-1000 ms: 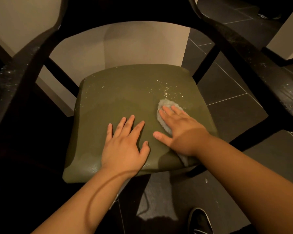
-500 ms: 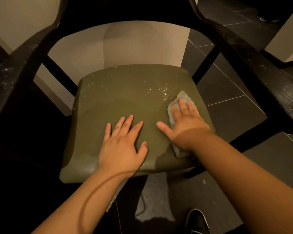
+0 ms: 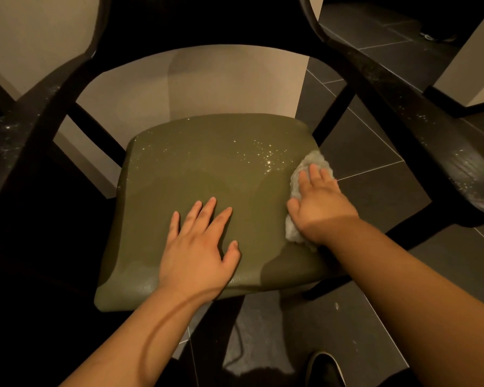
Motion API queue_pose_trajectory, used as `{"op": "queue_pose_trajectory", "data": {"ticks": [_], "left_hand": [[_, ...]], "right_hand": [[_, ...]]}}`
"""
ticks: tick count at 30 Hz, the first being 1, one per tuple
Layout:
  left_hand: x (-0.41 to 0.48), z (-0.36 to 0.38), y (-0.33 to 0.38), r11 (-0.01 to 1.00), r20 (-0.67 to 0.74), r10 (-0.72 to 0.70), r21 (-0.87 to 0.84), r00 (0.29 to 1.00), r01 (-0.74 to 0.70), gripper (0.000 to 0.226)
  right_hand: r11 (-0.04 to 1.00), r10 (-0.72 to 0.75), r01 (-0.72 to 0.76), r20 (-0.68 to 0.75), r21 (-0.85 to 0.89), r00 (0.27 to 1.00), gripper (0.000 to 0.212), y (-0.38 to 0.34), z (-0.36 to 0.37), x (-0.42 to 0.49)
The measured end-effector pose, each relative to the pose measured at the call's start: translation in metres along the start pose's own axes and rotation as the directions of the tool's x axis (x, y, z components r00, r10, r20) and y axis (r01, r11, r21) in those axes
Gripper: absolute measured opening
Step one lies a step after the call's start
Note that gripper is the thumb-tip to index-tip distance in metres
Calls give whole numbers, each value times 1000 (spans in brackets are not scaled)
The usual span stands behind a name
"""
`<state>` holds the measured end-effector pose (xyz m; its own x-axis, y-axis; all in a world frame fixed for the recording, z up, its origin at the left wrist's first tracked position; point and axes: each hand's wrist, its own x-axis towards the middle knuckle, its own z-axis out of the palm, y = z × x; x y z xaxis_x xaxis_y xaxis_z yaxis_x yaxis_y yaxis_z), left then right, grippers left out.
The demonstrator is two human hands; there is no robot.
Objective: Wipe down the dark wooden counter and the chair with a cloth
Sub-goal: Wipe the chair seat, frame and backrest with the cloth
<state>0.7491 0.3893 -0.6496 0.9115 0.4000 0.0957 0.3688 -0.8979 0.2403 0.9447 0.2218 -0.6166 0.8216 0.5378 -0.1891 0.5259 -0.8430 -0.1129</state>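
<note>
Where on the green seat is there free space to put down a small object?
Bare: the back-left of the olive-green padded seat, behind the flat left hand. Crowded: the right edge, where the right hand presses the white fluffy cloth.

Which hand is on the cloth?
The right hand: it presses the cloth at the right edge of the seat. The left hand lies flat on the bare seat.

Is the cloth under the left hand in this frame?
No, the cloth is under the right hand at the right edge of the seat, while the left hand lies flat on the seat itself.
</note>
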Motion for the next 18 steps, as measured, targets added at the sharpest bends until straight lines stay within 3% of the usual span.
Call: {"op": "queue_pose_trajectory", "data": {"ticks": [4,8,12,18], "left_hand": [[-1,-1,0,1000,6,0,7,1000,0,70],[0,1,-1,1000,-6,-3,3,1000,3,69],[1,2,-1,1000,-6,-4,4,1000,4,69],[0,0,-1,1000,-6,-6,-3,1000,6,69]], "right_hand": [[993,95,-95,5,74,995,77,3,-6,28],[997,33,-31,-17,73,999,97,-5,7,-15],[994,4,-2,-11,109,1000,88,0,11,-23],[986,118,-110,-65,125,991,84,3,2,31]]}}
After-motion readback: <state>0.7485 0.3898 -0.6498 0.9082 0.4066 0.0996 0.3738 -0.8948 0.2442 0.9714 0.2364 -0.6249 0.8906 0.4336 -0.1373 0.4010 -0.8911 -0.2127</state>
